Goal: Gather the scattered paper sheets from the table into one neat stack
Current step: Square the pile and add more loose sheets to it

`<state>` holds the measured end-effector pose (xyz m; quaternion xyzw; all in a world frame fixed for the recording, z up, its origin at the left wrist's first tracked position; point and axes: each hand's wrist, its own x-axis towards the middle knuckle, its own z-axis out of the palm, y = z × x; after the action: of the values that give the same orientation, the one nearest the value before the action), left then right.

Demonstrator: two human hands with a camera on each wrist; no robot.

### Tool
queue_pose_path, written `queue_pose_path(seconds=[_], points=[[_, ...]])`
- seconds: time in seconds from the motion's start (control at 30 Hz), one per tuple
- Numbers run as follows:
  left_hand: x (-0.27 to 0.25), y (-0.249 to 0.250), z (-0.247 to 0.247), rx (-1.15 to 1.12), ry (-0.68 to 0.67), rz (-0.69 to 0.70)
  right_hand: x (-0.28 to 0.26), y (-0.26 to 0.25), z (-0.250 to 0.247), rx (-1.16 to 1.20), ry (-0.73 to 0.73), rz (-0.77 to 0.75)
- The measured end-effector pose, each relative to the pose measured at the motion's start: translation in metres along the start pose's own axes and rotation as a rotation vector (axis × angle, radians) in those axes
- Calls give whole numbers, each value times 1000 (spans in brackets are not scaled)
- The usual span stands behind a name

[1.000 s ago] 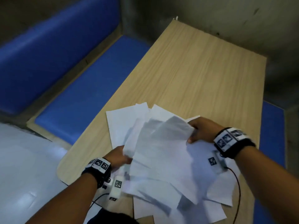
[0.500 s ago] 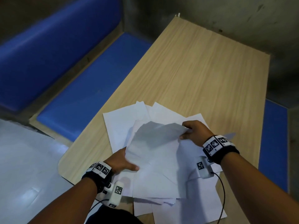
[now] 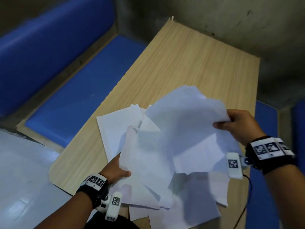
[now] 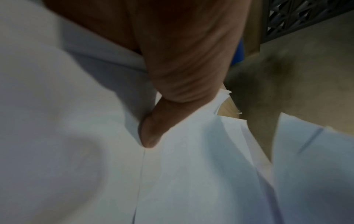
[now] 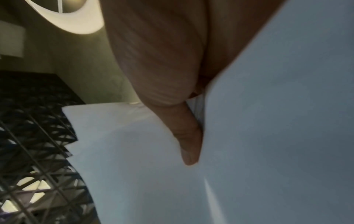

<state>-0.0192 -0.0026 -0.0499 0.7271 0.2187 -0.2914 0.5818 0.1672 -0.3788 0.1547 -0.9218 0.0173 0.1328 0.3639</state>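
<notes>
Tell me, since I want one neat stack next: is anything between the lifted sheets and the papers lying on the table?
Nothing visible. Both hands, left and right, hold the lifted sheets directly over the loose papers on the table.

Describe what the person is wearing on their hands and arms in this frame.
Both forearms are bare, with no sleeves or gloves. Each wrist carries a black band faced with white tiles printed with black square markers. A small white camera block with its own marker hangs under the right wrist, trailing a thin black cable; a matching block hangs under the left.
</notes>
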Motion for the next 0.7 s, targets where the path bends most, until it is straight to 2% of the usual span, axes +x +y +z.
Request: queue_pose_path(seconds=[0.17, 0.3, 0.37, 0.47, 0.5, 0.57, 0.63, 0.7], points=[[-1, -1, 1, 41, 13, -27, -43, -17, -31, 454, 54, -51], [-1, -1, 4, 53, 18, -32, -67, 0, 11, 669, 145, 26], [4, -8, 3, 31, 14, -40, -77, 16, 59, 652, 119, 98], [4, -10, 0, 27, -79, -58, -91, 55, 141, 524, 52, 248], [0, -5, -1, -43, -119, -49, -94, 68, 167, 437, 25, 298], [-9, 6, 0, -296, -177, -145, -100, 83, 207, 288, -56, 381], [-13, 14, 1, -498, -172, -236, -105, 86, 233, 230, -108, 376], [-12, 21, 1, -548, -121, -264, -109, 82, 244, 192, -163, 316]])
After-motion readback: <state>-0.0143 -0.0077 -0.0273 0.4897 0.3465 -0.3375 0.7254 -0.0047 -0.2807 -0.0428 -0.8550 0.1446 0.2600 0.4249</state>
